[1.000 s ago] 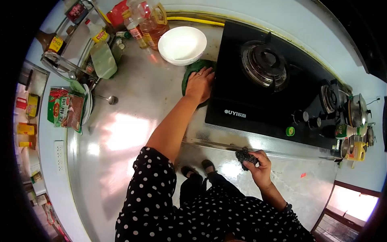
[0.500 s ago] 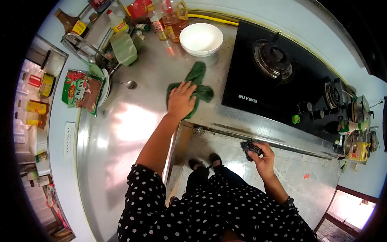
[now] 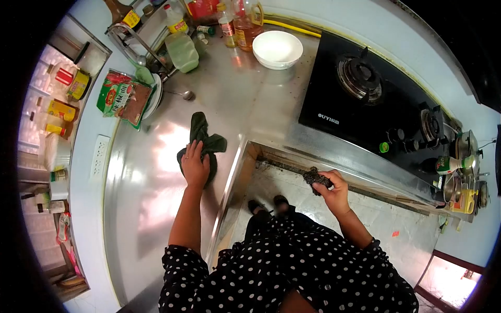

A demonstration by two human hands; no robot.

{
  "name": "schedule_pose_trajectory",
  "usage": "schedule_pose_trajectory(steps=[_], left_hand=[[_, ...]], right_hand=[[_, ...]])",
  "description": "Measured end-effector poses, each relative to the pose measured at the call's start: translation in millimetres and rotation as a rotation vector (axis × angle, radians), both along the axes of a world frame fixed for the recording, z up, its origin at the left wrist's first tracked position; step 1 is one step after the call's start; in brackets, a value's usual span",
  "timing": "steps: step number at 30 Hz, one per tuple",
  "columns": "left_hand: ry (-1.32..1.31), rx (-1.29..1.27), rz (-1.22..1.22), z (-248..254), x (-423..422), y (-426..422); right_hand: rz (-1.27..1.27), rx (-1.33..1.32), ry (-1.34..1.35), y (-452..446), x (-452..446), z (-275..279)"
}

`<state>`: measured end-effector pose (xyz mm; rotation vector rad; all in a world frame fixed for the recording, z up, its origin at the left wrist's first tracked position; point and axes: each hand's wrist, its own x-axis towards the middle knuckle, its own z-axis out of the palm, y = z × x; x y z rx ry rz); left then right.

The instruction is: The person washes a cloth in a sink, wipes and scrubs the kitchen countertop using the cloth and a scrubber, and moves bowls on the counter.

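Note:
My left hand (image 3: 195, 169) lies flat with its fingers stretched out on a dark green cloth (image 3: 215, 143), pressing it against the steel countertop (image 3: 141, 198). The cloth is bunched, and folds of it stick out beyond the fingers. Over the floor, in front of the counter edge, my right hand (image 3: 336, 192) pinches a dark steel wool scrubber (image 3: 315, 180) between thumb and fingers. A metal spoon (image 3: 187, 95) lies up and to the left of the cloth.
A white bowl (image 3: 277, 49) stands at the back beside oil bottles (image 3: 246, 26). To the right sits a black gas stove (image 3: 334, 99). Along the left are a seasoning packet (image 3: 125, 99) on a plate, a green container (image 3: 182, 52) and a wire rack (image 3: 138, 39).
My left hand has slid the green cloth left and toward me along the countertop. My right hand has shifted slightly left, still pinching the scrubber. The camera view has turned a little.

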<state>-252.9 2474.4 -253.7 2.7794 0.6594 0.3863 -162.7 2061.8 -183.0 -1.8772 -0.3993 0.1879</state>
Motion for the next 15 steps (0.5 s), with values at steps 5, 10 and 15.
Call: schedule_pose_trajectory(steps=[5,10,15], left_hand=[[-0.042,-0.002,-0.003,-3.2,-4.1,0.6],[0.004,0.033,0.036,2.5,0.2,-1.1],[-0.052,0.037,0.012,-3.1,12.2,5.7]], right_hand=[[-0.042,-0.052,-0.006,-17.3,-4.0,7.0],[-0.118,-0.046,-0.08,-29.0,-13.5,15.5],[-0.1,-0.085,-0.12,-29.6,-9.3,23.1]])
